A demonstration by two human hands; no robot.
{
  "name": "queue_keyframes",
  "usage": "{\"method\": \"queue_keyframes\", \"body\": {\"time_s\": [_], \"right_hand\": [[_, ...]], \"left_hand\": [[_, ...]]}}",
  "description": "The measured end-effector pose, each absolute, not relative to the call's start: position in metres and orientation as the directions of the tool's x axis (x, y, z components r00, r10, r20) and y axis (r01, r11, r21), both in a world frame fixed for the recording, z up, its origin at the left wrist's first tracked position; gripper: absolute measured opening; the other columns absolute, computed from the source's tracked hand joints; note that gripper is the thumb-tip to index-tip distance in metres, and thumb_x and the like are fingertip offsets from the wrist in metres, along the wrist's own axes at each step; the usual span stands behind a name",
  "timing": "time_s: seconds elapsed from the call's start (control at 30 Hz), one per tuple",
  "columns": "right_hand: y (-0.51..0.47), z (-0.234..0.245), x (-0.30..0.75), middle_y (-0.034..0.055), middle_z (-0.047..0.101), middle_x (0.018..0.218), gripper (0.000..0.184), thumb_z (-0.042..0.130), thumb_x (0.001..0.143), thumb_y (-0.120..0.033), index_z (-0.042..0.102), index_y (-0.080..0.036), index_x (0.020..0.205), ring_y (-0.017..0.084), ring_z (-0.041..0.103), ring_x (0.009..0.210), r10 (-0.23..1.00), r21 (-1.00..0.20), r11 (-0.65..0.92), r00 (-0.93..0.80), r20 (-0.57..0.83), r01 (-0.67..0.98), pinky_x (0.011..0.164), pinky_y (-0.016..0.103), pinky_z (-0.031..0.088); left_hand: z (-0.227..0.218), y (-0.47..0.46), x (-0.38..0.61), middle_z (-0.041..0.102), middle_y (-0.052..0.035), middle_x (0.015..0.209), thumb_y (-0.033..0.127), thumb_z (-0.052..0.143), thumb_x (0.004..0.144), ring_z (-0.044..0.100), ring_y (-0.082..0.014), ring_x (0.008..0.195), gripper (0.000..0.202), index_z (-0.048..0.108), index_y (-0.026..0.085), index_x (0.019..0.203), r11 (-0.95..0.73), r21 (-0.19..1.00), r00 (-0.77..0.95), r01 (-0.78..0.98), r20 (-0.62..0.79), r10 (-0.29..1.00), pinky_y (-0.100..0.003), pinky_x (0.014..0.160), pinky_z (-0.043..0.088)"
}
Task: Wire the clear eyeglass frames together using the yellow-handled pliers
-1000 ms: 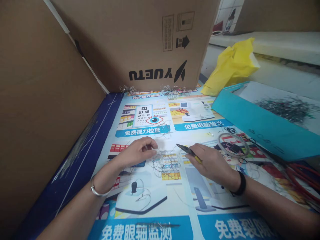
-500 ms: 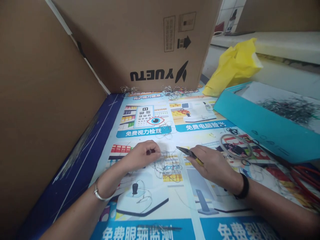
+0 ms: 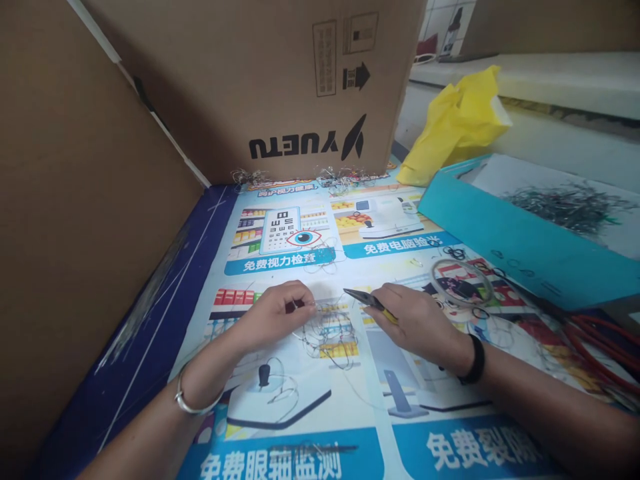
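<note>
My right hand [image 3: 417, 321] is wrapped round needle-nose pliers [image 3: 369, 303] with a dark jaw and a yellow handle; their tip points left, a short way from my left hand [image 3: 280, 313]. Thumb and forefinger of the left hand are pinched together at the edge of a loose tangle of thin wire [image 3: 333, 330]. The wire looks pinched between those fingertips, though the exact grip is too fine to make out. The tangle lies between both hands on the printed poster sheet [image 3: 350, 393], and the pliers' tip is apart from the fingertips.
Tall cardboard panels [image 3: 310, 80] stand at the back and left, with wire tangles [image 3: 335, 179] along their foot. To the right are a blue box [image 3: 480, 240] holding short wire pieces [image 3: 565, 207], a yellow bag [image 3: 450, 127], a clear ring [image 3: 463, 280] and red-handled scissors [image 3: 595, 340].
The whole view has shifted slightly, so everything sits a little further left. Both hands keep nearly the same pose, and the pliers stay in my right hand.
</note>
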State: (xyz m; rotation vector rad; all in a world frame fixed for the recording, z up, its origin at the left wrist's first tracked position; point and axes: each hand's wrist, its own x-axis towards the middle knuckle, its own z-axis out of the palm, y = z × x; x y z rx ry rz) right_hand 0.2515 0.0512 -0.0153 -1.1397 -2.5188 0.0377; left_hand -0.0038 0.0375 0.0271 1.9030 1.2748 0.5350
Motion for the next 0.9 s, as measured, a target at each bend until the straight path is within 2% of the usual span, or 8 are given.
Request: {"method": "queue_keyframes", "body": {"time_s": [0.4, 0.73, 0.8, 0.9], "right_hand": [[0.05, -0.014, 0.251, 0.0048, 0.059, 0.073, 0.021, 0.046, 0.09, -0.03, 0.057, -0.015, 0.081, 0.017, 0.055, 0.068, 0.715, -0.17, 0.684, -0.606, 0.348, 0.709, 0.059, 0.026, 0.036], [0.05, -0.014, 0.251, 0.0059, 0.06, 0.074, 0.021, 0.046, 0.09, -0.03, 0.057, -0.015, 0.08, 0.017, 0.056, 0.069, 0.71, -0.181, 0.691, -0.61, 0.352, 0.7, 0.059, 0.027, 0.036], [0.049, -0.013, 0.251, 0.0058, 0.06, 0.074, 0.021, 0.045, 0.09, -0.031, 0.056, -0.016, 0.079, 0.017, 0.055, 0.068, 0.726, -0.215, 0.679, -0.597, 0.343, 0.702, 0.059, 0.027, 0.036], [0.045, -0.01, 0.249, 0.0041, 0.058, 0.069, 0.023, 0.043, 0.09, -0.033, 0.051, -0.018, 0.075, 0.015, 0.053, 0.061, 0.795, -0.37, 0.607, -0.531, 0.293, 0.703, 0.056, 0.026, 0.035]], "left_hand": [[0.021, 0.029, -0.004, 0.056, -0.0003, 0.076, 0.024, 0.05, 0.083, 0.051, -0.0121, 0.07, 0.013, 0.058, 0.017, 0.075, -0.146, 0.766, 0.368, 0.626, -0.125, 0.921, -0.024, 0.065, 0.04], [0.025, 0.025, -0.003, 0.055, -0.0002, 0.073, 0.026, 0.049, 0.083, 0.051, -0.0125, 0.069, 0.016, 0.057, 0.017, 0.072, -0.16, 0.753, 0.382, 0.638, -0.129, 0.915, -0.024, 0.064, 0.04], [0.025, 0.024, -0.003, 0.056, -0.0004, 0.073, 0.027, 0.049, 0.083, 0.051, -0.0127, 0.069, 0.016, 0.057, 0.018, 0.072, -0.165, 0.747, 0.382, 0.644, -0.127, 0.916, -0.024, 0.064, 0.04], [0.026, 0.023, -0.003, 0.057, -0.0007, 0.073, 0.029, 0.048, 0.084, 0.051, -0.0131, 0.069, 0.018, 0.058, 0.018, 0.073, -0.156, 0.751, 0.374, 0.641, -0.128, 0.919, -0.024, 0.064, 0.04]]}}
